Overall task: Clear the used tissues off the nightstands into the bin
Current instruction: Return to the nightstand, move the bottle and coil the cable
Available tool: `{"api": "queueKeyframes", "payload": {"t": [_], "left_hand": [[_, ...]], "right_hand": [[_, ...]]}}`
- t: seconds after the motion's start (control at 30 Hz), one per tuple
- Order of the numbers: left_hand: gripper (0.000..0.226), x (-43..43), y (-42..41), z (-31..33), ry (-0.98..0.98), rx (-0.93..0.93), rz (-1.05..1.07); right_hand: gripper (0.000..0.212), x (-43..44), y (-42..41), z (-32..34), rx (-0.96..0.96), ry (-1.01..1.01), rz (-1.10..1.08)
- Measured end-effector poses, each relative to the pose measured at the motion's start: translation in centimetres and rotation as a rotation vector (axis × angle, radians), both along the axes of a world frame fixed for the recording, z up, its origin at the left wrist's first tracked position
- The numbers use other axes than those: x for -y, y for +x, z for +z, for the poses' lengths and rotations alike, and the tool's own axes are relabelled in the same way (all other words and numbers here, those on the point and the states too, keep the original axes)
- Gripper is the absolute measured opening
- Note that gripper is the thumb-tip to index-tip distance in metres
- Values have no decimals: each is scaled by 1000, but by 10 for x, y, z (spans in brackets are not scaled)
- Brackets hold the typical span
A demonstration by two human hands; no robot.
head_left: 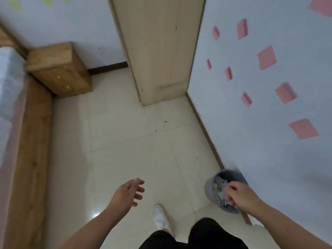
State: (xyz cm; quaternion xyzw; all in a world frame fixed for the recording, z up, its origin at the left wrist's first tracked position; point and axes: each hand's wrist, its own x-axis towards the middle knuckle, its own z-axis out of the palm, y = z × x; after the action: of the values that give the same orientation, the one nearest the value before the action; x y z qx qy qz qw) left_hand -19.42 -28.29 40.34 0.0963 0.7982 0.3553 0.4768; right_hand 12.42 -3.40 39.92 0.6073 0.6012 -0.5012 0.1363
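Over round grey bin (209, 192) of crumpled tissues (219, 190), right hand (239, 197).

I see soft, even, rather dim indoor light with a bluish cast. A small glare spot sits on the floor (125, 141) just below my left hand (128, 194). The whole frame is smeared by motion blur, and straight lines bow toward the edges.

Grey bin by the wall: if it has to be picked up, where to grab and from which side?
Probably the bin rim on the room side, coming from above-left. It stands upright against the wall, so the far side is blocked, and the right hand covers the near rim. Hook fingers over the exposed left edge; crumpled tissues fill the inside.
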Motion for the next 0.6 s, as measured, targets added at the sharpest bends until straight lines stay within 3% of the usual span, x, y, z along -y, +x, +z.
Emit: {"api": "queueKeyframes", "payload": {"t": [0.13, 0.3, 0.6], "left_hand": [[32, 78, -37, 19, 11, -49, 336], [29, 176, -23, 32, 5, -149, 780], [29, 259, 184, 16, -118, -61, 1443]], "right_hand": [[20, 0, -84, 6, -41, -48, 247], [19, -2, -191, -4, -22, -54, 584], [17, 74, -308, -40, 126, -54, 1285]]}}
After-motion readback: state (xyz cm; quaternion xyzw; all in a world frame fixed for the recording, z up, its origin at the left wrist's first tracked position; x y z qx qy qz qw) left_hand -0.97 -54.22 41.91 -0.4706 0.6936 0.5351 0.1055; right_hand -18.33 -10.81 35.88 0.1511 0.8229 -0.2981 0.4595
